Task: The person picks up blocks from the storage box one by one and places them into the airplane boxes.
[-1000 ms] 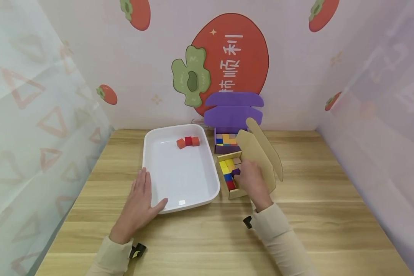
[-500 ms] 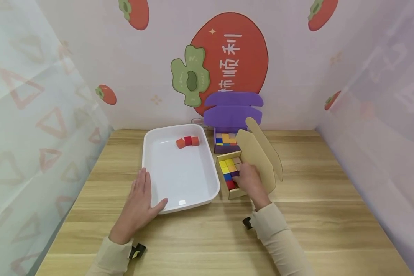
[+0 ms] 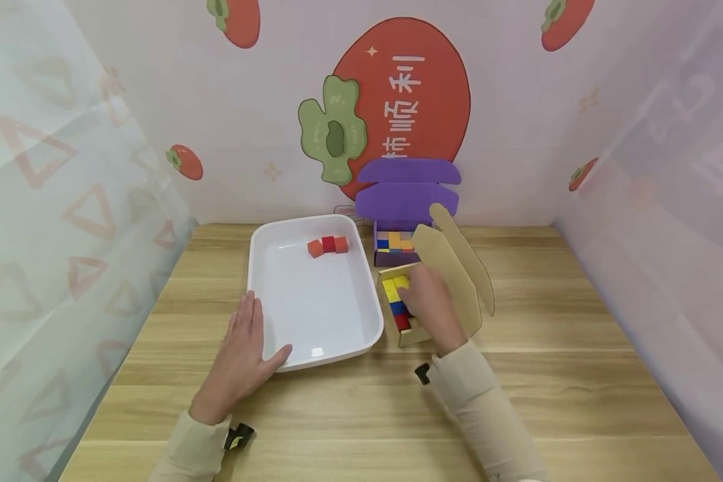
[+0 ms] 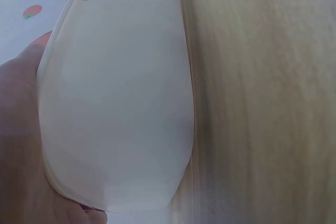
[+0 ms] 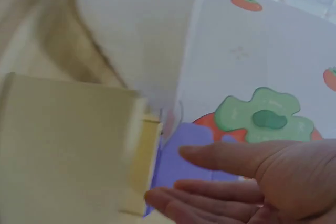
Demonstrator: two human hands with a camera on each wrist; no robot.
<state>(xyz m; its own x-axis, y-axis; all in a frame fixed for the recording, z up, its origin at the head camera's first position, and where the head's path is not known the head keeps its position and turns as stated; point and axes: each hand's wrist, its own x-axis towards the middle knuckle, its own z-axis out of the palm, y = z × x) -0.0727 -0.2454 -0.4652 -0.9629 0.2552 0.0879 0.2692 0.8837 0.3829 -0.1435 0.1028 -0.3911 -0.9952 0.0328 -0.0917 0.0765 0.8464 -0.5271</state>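
Note:
My left hand (image 3: 237, 355) lies along the near left corner of a white tray (image 3: 319, 301), fingers straight along its side and thumb over the near rim. The left wrist view shows the tray's outer wall (image 4: 115, 93) close up. My right hand (image 3: 430, 298) reaches over an open tan cardboard box (image 3: 416, 337) of coloured cubes. Yellow cubes (image 3: 390, 288), a blue cube (image 3: 397, 308) and a red cube (image 3: 402, 323) show along its left side; the hand hides others. In the right wrist view, thumb (image 5: 210, 157) and fingers (image 5: 194, 198) stand apart with nothing visible between them.
Three red and orange cubes (image 3: 328, 244) lie in the tray's far right corner. Behind the tan box, an open purple box (image 3: 391, 258) holds several cubes, its lid (image 3: 391, 202) raised against the wall. The tan lid (image 3: 452, 268) stands up beside my right hand.
The purple cube, tilted at my right fingers at first, lay level in the tan box half a second ago. My right hand has since moved farther back over the box. The left hand stays put.

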